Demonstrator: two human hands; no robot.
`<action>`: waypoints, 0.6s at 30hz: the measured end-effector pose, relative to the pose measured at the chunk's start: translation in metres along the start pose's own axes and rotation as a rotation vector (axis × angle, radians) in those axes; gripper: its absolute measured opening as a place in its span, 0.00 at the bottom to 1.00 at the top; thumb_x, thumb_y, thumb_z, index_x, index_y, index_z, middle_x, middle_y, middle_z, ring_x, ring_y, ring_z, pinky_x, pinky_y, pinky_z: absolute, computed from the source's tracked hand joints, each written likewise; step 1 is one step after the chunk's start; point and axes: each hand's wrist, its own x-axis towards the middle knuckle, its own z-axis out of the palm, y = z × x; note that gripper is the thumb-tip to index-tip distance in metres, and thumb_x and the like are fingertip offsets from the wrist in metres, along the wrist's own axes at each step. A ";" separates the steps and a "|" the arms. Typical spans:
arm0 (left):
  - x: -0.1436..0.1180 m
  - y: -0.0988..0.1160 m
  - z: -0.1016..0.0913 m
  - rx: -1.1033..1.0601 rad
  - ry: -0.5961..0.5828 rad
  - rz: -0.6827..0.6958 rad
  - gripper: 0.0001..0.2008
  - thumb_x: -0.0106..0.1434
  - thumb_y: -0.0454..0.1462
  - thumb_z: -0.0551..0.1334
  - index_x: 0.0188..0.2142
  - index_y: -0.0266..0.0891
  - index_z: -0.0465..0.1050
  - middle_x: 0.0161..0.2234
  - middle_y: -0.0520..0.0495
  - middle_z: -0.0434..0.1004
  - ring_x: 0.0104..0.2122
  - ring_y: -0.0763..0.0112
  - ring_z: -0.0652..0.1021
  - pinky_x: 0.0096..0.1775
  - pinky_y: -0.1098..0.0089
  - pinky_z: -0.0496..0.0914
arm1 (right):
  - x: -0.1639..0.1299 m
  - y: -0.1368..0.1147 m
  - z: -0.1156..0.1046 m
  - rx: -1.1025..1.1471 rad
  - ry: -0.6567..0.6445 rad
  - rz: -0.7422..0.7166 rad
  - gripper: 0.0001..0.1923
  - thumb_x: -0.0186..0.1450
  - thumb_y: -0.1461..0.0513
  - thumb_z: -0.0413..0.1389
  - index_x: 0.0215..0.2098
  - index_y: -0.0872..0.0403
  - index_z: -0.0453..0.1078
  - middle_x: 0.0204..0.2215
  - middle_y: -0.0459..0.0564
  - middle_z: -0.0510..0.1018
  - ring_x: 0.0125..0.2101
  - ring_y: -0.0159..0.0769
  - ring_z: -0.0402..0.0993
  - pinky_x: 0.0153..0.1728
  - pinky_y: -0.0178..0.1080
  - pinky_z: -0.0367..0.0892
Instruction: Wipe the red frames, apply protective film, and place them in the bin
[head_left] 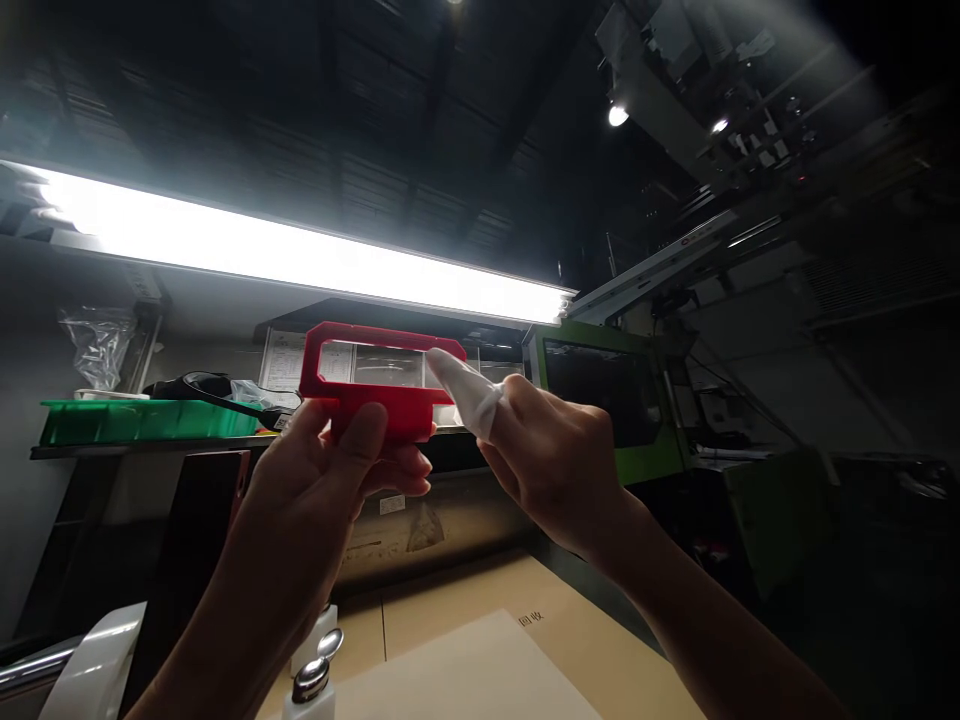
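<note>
1. Machine housing, green with a dark window, fills the right background. A long light strip glares overhead.
2. Cardboard sheet covers the bench below the hands. It is well apart from what they hold.
3. Green tray sits on a shelf at left, with a crumpled plastic bag above it.
4. Left hand is raised to about shelf height, with thumb and fingers clamped on the lower block of the red frame.
5. Right hand is loosely curled and grips nothing. Its forefinger, in a white finger cover, points out and touches the frame's right end.
6. Red frame is in mid-air, held level against the light. It has a rectangular opening that seems to hold a clear pane.
7. Pump bottle stands at the bottom edge, untouched.
8. Step in hand, as I judge it: checking or rubbing the frame's right edge with the covered fingertip while it is backlit.
9. Next move calls for a steady left pinch and light fingertip pressure on the rim, so the clear part does not smear.
</note>
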 end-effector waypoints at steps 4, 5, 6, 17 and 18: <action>-0.001 0.000 -0.003 0.032 0.009 -0.002 0.09 0.57 0.41 0.64 0.33 0.36 0.71 0.20 0.52 0.78 0.19 0.76 0.76 0.23 0.80 0.72 | 0.004 -0.001 0.003 -0.036 -0.015 -0.032 0.10 0.67 0.66 0.46 0.34 0.53 0.68 0.20 0.43 0.62 0.18 0.26 0.55 0.17 0.33 0.43; -0.001 0.000 -0.004 0.038 0.014 -0.001 0.10 0.57 0.41 0.64 0.32 0.36 0.71 0.20 0.52 0.77 0.19 0.75 0.76 0.23 0.79 0.72 | 0.003 -0.001 0.004 -0.041 -0.017 -0.026 0.10 0.67 0.66 0.45 0.34 0.53 0.68 0.20 0.43 0.63 0.18 0.26 0.56 0.17 0.33 0.43; -0.001 -0.001 -0.005 0.044 0.018 -0.005 0.10 0.57 0.42 0.64 0.32 0.36 0.71 0.19 0.52 0.77 0.19 0.75 0.76 0.23 0.79 0.72 | 0.003 0.000 0.005 -0.048 -0.013 -0.015 0.10 0.67 0.66 0.45 0.34 0.54 0.67 0.20 0.43 0.64 0.17 0.26 0.56 0.16 0.33 0.43; -0.003 0.003 -0.010 -0.006 0.021 -0.028 0.08 0.57 0.40 0.65 0.32 0.36 0.73 0.20 0.51 0.78 0.19 0.74 0.76 0.23 0.79 0.72 | 0.000 -0.006 0.007 -0.041 0.046 -0.013 0.11 0.67 0.66 0.45 0.35 0.54 0.69 0.20 0.43 0.65 0.18 0.25 0.57 0.17 0.33 0.47; -0.003 0.003 -0.011 -0.008 0.020 -0.027 0.09 0.57 0.40 0.65 0.31 0.36 0.73 0.20 0.51 0.78 0.19 0.75 0.76 0.23 0.79 0.72 | 0.000 -0.005 0.009 -0.047 0.047 -0.013 0.11 0.67 0.66 0.45 0.34 0.54 0.69 0.20 0.43 0.65 0.18 0.25 0.57 0.17 0.33 0.47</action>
